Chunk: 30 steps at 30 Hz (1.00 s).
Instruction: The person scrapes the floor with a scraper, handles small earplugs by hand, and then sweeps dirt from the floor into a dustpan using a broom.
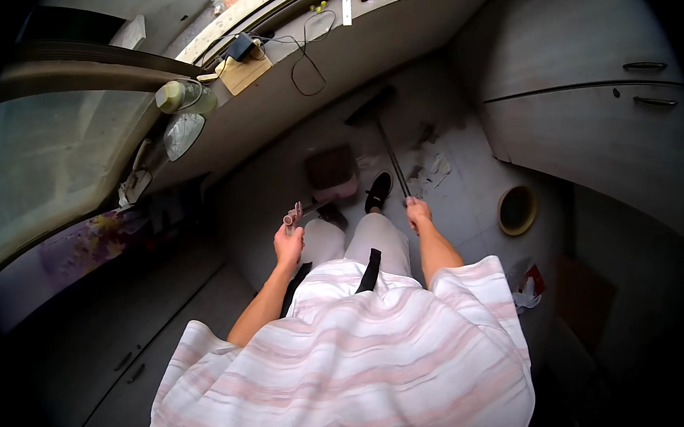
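My right hand [418, 213] is closed around the dark stick of a broom [393, 160]. Its wide dark head rests on the floor ahead, close to the wall under the window sill. My left hand [289, 244] grips the top of a long-handled dustpan [339, 191]. The pan, pinkish with a dark inside, is down on the floor in front of my left leg. Scraps of pale litter [439, 167] lie on the tiles to the right of the broom stick.
Grey cabinets [567, 118] stand along the right. A round bin [518, 210] is on the floor beside them, with a white plastic bag [526, 295] nearer me. On the left, the window sill holds a black adapter [241, 47] with a cable and a bottle [185, 97].
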Available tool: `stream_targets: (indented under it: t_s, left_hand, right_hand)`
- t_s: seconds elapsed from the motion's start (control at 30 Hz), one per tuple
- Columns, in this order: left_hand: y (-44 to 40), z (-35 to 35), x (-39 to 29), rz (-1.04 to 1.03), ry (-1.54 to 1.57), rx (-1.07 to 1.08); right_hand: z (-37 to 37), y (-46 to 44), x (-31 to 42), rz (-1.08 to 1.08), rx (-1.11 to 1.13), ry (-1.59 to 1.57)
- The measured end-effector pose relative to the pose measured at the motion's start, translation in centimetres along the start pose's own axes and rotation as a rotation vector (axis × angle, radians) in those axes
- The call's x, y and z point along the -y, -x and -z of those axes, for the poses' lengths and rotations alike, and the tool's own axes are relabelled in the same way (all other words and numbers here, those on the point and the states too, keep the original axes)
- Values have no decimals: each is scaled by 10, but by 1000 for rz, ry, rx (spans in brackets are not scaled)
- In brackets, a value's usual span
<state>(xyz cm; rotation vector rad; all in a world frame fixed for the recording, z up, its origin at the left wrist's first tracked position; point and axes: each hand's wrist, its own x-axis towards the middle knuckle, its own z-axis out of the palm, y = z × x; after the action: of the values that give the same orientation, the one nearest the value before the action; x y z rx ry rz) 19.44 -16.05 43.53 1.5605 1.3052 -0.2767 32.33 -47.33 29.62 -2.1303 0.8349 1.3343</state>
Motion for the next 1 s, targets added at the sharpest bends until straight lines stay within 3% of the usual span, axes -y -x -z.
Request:
stream_targets:
  t_s: [0.23,0.3,0.37,0.43,0.5,0.63,0.73,0.9,1.0]
  left_hand:
    - [-12,3,15,17,26,32]
    - [-16,-3,15,8,19,32]
    - [-14,0,11,-4,-19,13]
    - [-13,-1,16,6,-23,8]
    - [-12,-3,19,31,-56,25]
    - [-3,-14,10,21,-56,-2]
    - [6,-13,7,18,14,-28]
    - [11,-20,6,57,97,-43]
    - [12,-23,6,50,81,-23]
  right_hand:
    - [40,107,-21,103,-27,61]
    - [38,103,-9,136,-48,6]
    - [-7,20,-19,355,-145,46]
    - [-16,20,37,238,-44,-123]
    - [-18,19,74,-34,110,-277]
    - [-23,-8,30,-44,-71,-172]
    - [16,39,19,-32,-56,-129]
    - [20,71,2,251,-152,-80]
    - [17,41,38,154,6,-199]
